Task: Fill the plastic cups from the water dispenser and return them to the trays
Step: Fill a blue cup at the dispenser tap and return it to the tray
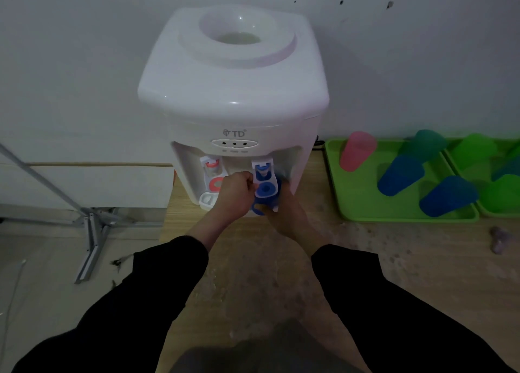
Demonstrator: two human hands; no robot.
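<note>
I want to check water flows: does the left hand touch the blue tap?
Touching. Head view: the left hand has curled fingers against the blue tap, with no gap.

Metal stand left of wooden table; purplish scrap on it.

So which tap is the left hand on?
The blue tap, on the right of the pair; the left hand grips it. The red tap beside it is untouched.
</note>
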